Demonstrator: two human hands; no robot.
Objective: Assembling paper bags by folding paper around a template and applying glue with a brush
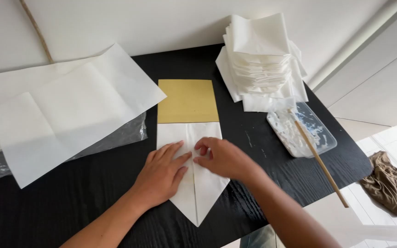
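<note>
One folded white paper (194,183), one tan card (187,101); two hands, left hand (161,173) and right hand (221,158), press flat, grip released.

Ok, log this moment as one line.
left hand: flat on folded white paper | right hand: pressing centre fold | paper over tan card | stack of folded papers behind | paste tray with stick right

A black table (70,202) with a wood grain stands against a plain white wall (161,23). To the right the floor (382,92) is pale — bright daylight falls there.
</note>
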